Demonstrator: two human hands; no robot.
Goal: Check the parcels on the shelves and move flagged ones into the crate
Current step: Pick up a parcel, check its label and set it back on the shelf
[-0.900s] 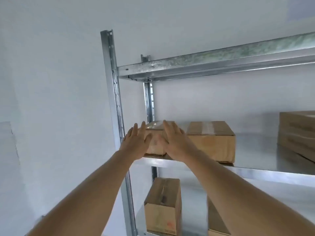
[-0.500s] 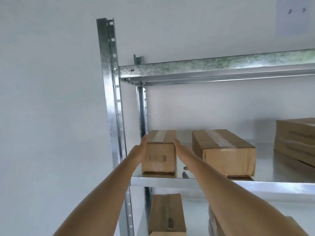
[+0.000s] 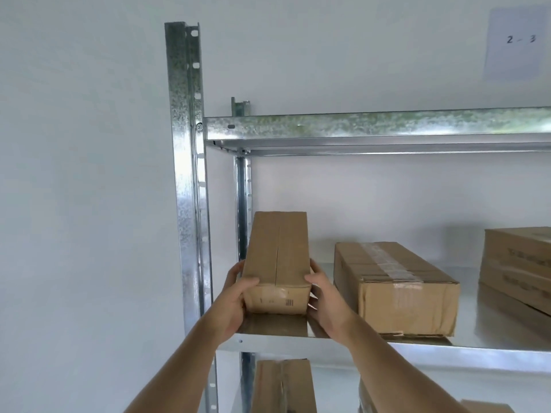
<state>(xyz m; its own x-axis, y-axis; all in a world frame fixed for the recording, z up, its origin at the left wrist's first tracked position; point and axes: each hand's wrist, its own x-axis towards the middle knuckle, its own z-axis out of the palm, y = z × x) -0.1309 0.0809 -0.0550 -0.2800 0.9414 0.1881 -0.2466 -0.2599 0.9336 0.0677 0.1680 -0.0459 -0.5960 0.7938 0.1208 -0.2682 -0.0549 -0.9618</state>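
A narrow cardboard parcel (image 3: 277, 257) at the left end of the metal shelf (image 3: 298, 342) is tipped up, its far end raised and its near end face with a small barcode turned toward me. My left hand (image 3: 235, 296) grips its left side, thumb on the upper edge. My right hand (image 3: 323, 296) grips its right side. No crate is in view.
A larger taped parcel (image 3: 396, 289) lies just right of the held one, and stacked flat boxes (image 3: 518, 263) sit at the far right. More parcels (image 3: 283, 386) stand on the shelf below. A steel upright (image 3: 186, 174) borders the left. A paper label "2-3" (image 3: 518, 43) hangs on the wall.
Both hands went from flanking the parcel lying flat to gripping it. Its far end has been tilted upward, so the seamed face now shows.
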